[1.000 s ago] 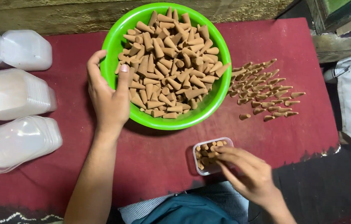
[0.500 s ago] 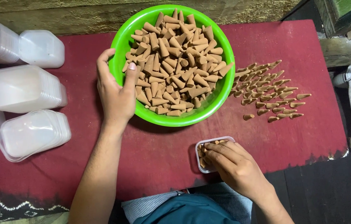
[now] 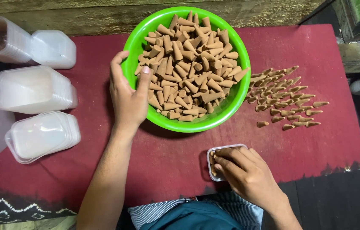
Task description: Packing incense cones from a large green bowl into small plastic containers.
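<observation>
left hand (image 3: 128,99) grips green bowl (image 3: 134,44) (right hand (image 3: 248,172) fills small box (image 3: 212,154)).

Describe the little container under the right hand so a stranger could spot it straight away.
On the dark red cloth, look below the big bright green plastic bowl heaped with brown cones. The small clear plastic box lies at the near edge, under the right hand. Unlike the stacked containers at far left, it holds cones.

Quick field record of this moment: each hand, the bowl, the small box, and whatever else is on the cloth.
left hand: grips the rim of the green bowl, thumb inside
bowl contents: heap of brown cones
right hand: fingers in the small clear box
box contents: a few cones
loose cones: right of bowl, on red cloth
stacked clear lids: far left
</observation>
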